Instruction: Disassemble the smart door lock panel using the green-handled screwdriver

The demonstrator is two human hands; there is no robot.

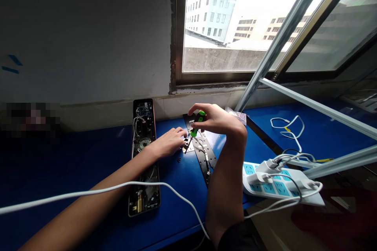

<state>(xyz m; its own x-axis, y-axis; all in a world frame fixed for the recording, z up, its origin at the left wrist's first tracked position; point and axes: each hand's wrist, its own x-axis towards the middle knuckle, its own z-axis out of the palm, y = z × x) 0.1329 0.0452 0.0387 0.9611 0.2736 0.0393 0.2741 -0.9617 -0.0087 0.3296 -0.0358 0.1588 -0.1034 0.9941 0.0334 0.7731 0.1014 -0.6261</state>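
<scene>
My right hand [216,119] grips a green and black screwdriver [194,132] from above, its shaft slanting down to a small metal plate [187,148]. My left hand [169,142] lies beside that part, fingers bent and fingertips holding its edge. Under and behind my right hand is a long black plate with holes [200,155], a short wrapped cable lying on it. Several small dark screws [178,159] lie on the blue table near my left hand. Beneath my left forearm, a long open black housing [144,125] shows wires, a round part and a brass-coloured cylinder.
A white power strip [277,186] with plugs and cables sits at the right edge of the blue table [179,188]. A white cable [132,183] crosses in front of my left forearm. Metal frame bars [318,106] slant across the right. A small plastic bag [240,117] lies near the window wall.
</scene>
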